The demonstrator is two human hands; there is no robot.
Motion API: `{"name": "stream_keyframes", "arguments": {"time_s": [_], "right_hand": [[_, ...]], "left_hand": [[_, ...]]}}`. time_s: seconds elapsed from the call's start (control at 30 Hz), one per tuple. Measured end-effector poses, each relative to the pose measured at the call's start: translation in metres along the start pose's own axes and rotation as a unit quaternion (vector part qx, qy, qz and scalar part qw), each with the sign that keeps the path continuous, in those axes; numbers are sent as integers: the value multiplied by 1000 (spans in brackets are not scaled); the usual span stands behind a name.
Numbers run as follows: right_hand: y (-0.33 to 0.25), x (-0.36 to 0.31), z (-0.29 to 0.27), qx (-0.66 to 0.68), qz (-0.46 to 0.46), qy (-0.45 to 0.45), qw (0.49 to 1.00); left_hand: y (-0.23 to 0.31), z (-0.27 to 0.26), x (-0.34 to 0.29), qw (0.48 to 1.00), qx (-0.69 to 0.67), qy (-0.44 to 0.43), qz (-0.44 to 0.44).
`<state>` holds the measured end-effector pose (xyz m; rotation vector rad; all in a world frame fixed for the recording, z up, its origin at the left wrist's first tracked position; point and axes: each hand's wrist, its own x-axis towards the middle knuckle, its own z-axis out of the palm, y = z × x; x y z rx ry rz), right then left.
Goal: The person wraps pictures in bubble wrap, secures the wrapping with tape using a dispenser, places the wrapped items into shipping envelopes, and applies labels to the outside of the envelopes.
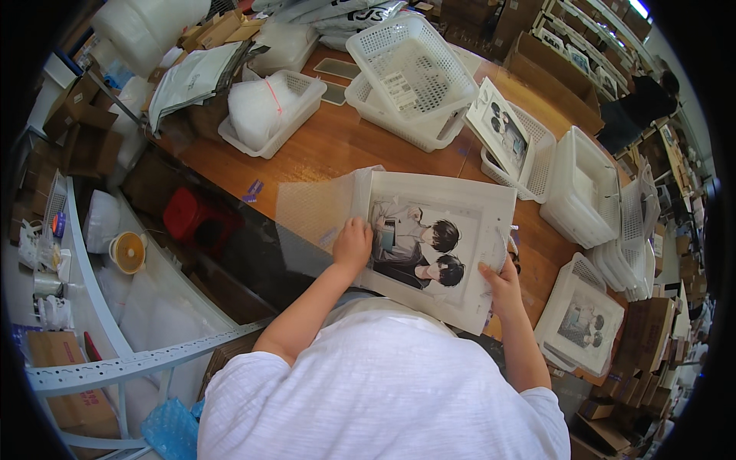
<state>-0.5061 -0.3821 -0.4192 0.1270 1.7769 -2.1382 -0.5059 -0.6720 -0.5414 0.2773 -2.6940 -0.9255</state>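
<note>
A flat white illustrated package with two dark-haired drawn figures lies across the near edge of the table, in front of my body. My left hand is closed at its left edge, where a clear bubble-wrap bag meets it. Whether the package's left end sits inside the bag or beside it, I cannot tell. My right hand pinches the right edge, thumb on top and fingers hidden beneath. The rest of the bubble wrap spreads flat to the left, past the table's edge.
White perforated baskets are stacked at the back, and a similar illustrated package leans in another basket. More such packages lie in a pile at right. A basket holds bubble wrap. A red stool stands below left.
</note>
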Motion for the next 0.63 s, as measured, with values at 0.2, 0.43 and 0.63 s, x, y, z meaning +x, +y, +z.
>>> {"name": "stream_keyframes", "arguments": {"time_s": [0.2, 0.43, 0.63], "right_hand": [[8, 15, 14, -2, 7, 41, 999], [24, 8, 25, 41, -27, 84, 995], [-10, 15, 46, 29, -23, 3, 999]], "left_hand": [[29, -5, 8, 993, -22, -61, 97], [40, -21, 5, 991, -1, -64, 118], [4, -31, 27, 995, 86, -22, -43]]}}
